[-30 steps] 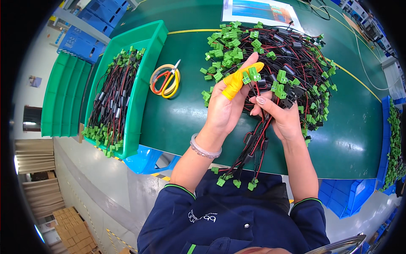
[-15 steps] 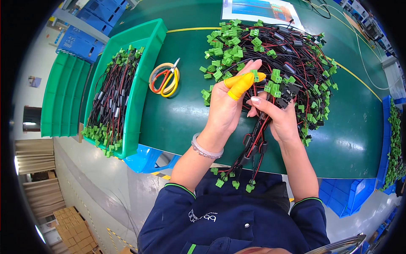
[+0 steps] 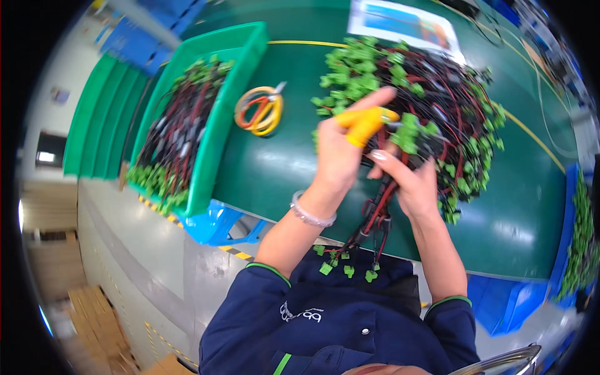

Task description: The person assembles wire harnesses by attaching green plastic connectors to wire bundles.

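My right hand (image 3: 412,184) is closed round a bundle of black and red cables (image 3: 375,215). Green terminal connectors (image 3: 407,132) stick up above its fingers, and more green ends hang down before my dark blue shirt. Just left of them is my left hand (image 3: 340,147), with yellow finger cots (image 3: 364,127) on two fingers. Those covered fingertips come together in a pinch beside the connectors; motion blur hides what lies between them. Behind both hands, a large heap of the same cables (image 3: 437,94) with green connectors spreads over the green table (image 3: 294,169).
At left stands a green tray (image 3: 209,144) of bundled cables. Scissors (image 3: 270,115) lie on a tape roll (image 3: 240,109) between tray and heap. A printed sheet (image 3: 406,28) lies at the back. Blue bins (image 3: 506,300) stand off the table's right end.
The whole view has shifted, with the table's things now further right. The green connector between my left fingertips no longer shows clearly. My right hand keeps hold of the cables.
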Available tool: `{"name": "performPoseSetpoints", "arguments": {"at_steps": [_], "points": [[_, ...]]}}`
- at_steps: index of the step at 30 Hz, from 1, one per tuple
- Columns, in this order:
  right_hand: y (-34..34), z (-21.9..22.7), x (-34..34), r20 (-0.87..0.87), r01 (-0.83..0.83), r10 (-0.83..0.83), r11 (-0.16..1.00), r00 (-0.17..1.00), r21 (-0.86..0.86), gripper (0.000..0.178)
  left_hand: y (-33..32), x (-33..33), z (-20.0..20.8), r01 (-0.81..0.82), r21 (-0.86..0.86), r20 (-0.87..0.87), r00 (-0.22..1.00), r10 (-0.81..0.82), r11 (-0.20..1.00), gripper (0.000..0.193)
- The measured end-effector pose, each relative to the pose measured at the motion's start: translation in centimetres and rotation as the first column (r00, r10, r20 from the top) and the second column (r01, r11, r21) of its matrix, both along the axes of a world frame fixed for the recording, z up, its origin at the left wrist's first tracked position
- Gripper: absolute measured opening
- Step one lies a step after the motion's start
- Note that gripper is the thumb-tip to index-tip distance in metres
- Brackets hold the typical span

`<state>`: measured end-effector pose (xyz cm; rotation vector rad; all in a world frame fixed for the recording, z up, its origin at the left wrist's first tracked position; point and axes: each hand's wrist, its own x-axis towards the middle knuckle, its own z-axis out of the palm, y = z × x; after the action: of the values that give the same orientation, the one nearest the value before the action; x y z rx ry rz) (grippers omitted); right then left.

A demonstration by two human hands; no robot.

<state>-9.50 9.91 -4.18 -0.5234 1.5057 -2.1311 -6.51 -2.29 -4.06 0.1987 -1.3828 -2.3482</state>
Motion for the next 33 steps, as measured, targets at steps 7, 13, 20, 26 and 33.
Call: {"name": "performPoseSetpoints", "arguments": {"at_steps": [7, 13, 20, 26, 33], "points": [[1.6, 6.0, 0.3, 0.264, -0.113, 0.346, 0.772, 0.9, -0.626, 0.014, 2.0, 3.3, 0.2, 0.591, -0.138, -0.262, 0.752, -0.605, 0.795, 0.046], [1.5, 6.5, -1.3, 0.024, -0.182, 0.201, 0.927, 0.979, -0.327, 0.035, 2.2, 7.4, 3.6, 0.644, 0.019, 0.051, 0.763, -0.644, 0.765, 0.026], [5.4, 4.7, -1.9, -0.166, -0.536, 0.549, 0.836, 0.819, 0.118, 0.042, -13.1, 13.1, 12.9, 0.163, -0.716, 0.221, 0.975, -0.001, 0.679, 0.025], [8.8, 2.9, -3.7, -0.02, -0.374, 0.374, 0.927, 0.927, 0.022, 0.026, -26.5, 14.8, 11.9, 0.308, -0.943, 0.095, 0.606, 0.79, -0.122, 0.034], [10.5, 4.0, -5.1, -0.134, -0.311, 0.309, 0.95, 0.942, 0.011, 0.025, -33.3, 16.3, 2.5, 0.598, -0.777, 0.025, 0.341, 0.94, -0.196, 0.069]]}}
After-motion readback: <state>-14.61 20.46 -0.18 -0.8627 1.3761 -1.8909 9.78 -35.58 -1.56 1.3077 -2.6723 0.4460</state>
